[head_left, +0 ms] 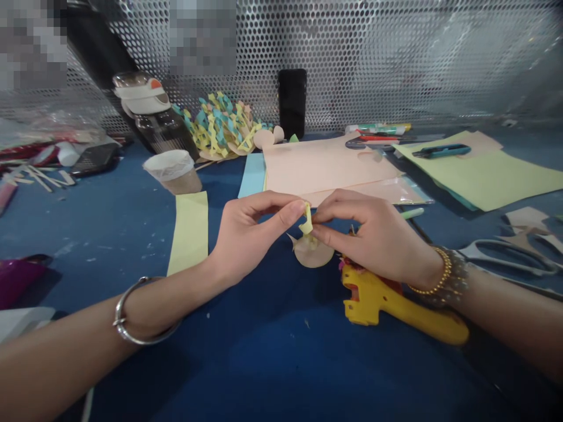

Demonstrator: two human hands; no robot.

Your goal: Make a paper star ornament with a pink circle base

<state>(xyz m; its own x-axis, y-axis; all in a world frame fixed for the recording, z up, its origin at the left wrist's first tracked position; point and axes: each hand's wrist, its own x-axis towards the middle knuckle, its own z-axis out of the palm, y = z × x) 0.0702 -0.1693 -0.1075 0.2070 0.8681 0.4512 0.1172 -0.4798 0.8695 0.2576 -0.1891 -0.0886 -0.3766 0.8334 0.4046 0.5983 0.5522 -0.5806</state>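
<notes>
A small folded yellow paper strip [307, 220] is pinched between the thumb and forefinger of my left hand [259, 231]. My right hand [367, 228] is closed too, its fingertips on the lower part of the same strip. Just beneath lies a round pale paper disc [314, 253], partly covered by the fingers; whether the strip touches it I cannot tell. A yellow glue gun [387, 302] rests on the blue table under my right hand, its front end partly hidden. Left of my left hand is a flat yellow paper strip [190, 231].
Behind my hands lie pink paper sheets [325, 161] and a black phone [292, 102] leaning on the perforated metal panel. A paper cup [176, 171], bottle [153, 114] and curly paper pieces [224, 126] stand back left. Scissors [505, 257] and a blue cutter [444, 151] are right.
</notes>
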